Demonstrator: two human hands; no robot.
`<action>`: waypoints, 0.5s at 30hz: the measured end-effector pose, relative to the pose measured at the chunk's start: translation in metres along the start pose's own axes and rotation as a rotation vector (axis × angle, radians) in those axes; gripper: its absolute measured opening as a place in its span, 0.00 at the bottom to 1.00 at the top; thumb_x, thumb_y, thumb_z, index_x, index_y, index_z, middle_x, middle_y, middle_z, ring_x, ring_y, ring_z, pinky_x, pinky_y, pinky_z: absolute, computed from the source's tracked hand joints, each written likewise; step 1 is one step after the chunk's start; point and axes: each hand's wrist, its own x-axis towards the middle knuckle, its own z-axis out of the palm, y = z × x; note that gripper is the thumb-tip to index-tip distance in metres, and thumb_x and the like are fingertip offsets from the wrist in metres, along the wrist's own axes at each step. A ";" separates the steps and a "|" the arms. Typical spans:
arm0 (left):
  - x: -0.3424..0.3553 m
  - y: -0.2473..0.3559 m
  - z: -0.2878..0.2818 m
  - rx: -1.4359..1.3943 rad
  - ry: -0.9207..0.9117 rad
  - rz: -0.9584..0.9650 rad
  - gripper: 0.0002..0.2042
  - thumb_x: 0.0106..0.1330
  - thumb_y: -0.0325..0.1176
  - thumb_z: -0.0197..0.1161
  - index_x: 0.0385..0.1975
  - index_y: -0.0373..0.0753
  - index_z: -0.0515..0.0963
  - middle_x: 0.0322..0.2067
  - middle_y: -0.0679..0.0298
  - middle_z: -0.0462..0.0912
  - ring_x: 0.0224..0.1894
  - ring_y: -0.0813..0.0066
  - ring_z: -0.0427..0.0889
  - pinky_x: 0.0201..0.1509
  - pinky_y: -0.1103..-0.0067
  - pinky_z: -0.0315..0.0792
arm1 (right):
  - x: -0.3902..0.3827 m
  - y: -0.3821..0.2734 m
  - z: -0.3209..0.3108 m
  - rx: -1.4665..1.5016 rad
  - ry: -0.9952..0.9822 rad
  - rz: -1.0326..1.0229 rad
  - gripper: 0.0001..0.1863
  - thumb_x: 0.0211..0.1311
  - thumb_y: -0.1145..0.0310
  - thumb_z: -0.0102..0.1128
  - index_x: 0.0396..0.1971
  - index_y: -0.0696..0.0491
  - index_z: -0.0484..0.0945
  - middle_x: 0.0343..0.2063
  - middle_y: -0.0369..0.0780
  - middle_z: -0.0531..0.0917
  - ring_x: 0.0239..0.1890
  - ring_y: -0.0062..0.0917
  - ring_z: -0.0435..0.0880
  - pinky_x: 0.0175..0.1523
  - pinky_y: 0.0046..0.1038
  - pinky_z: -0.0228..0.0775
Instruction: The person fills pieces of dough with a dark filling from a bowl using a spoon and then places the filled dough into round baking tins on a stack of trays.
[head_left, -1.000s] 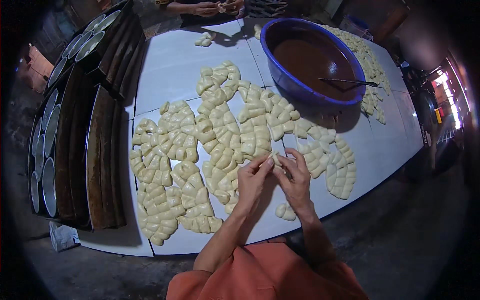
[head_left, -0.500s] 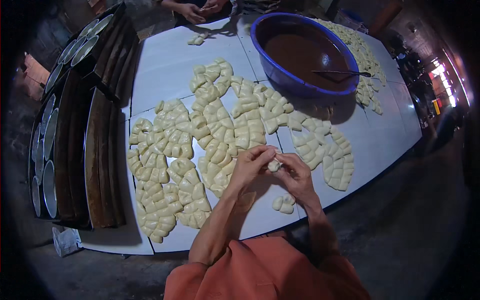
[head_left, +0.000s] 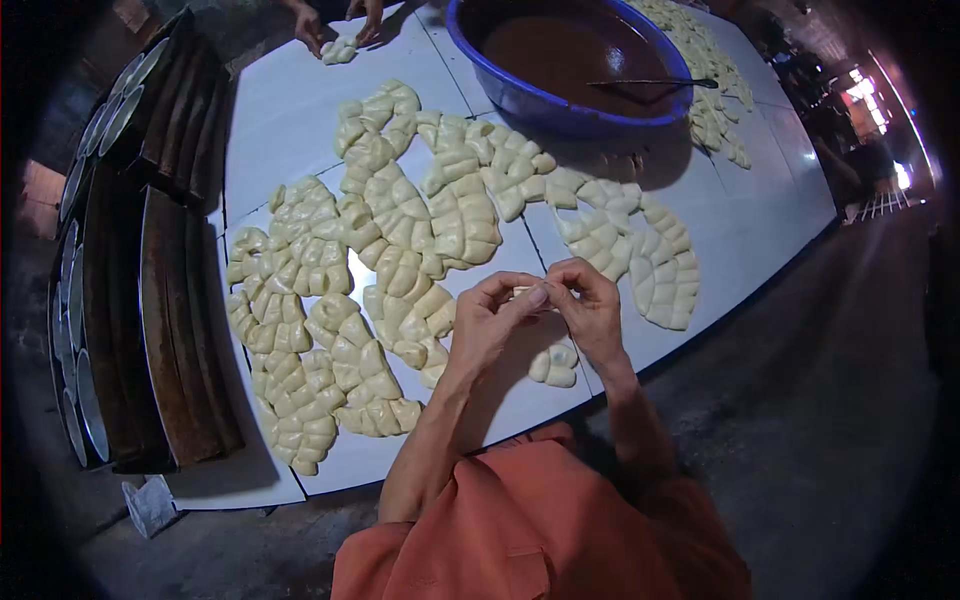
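My left hand [head_left: 492,318] and my right hand [head_left: 592,312] meet above the near part of the table, fingertips pinched together. Between them is a small piece of pale dough [head_left: 522,291], mostly covered by the fingers. Just below my right hand lies a little cluster of dough pieces [head_left: 553,366] on the white surface. Left of and beyond my hands, wide patches of glossy dough pieces [head_left: 385,200] sit pressed side by side. A paler dough patch [head_left: 664,268] lies to the right.
A blue basin [head_left: 560,116] of brown filling, with a long-handled utensil [head_left: 655,82] across it, stands at the far side. More dough pieces [head_left: 715,100] lie behind it. Dark racks of round tins [head_left: 85,385] line the left. Across the white table [head_left: 290,110], another person's hands [head_left: 308,28] handle dough.
The view has shifted, so the table sits higher and further left. The dough between my fingers is now more hidden. The other person's hands have come down to the dough on the table.
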 end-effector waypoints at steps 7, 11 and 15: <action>-0.011 0.000 -0.002 0.050 -0.016 -0.232 0.15 0.72 0.38 0.58 0.47 0.31 0.79 0.36 0.60 0.83 0.33 0.79 0.81 0.34 0.83 0.76 | -0.029 -0.025 -0.021 -0.164 -0.127 0.050 0.11 0.63 0.73 0.62 0.44 0.59 0.80 0.40 0.42 0.81 0.42 0.28 0.82 0.48 0.29 0.75; -0.031 -0.003 -0.024 0.275 0.103 -0.132 0.19 0.74 0.40 0.55 0.55 0.31 0.75 0.43 0.55 0.82 0.43 0.78 0.81 0.37 0.82 0.76 | -0.040 -0.005 -0.034 -0.236 -0.333 0.275 0.11 0.63 0.70 0.60 0.44 0.57 0.81 0.42 0.45 0.80 0.42 0.36 0.82 0.47 0.32 0.74; -0.063 0.019 -0.068 0.508 0.304 -0.125 0.16 0.70 0.34 0.59 0.54 0.33 0.76 0.37 0.61 0.83 0.35 0.81 0.79 0.35 0.83 0.74 | -0.045 -0.004 -0.024 -0.579 -0.313 0.160 0.15 0.64 0.65 0.59 0.48 0.54 0.80 0.41 0.45 0.79 0.45 0.42 0.79 0.51 0.37 0.71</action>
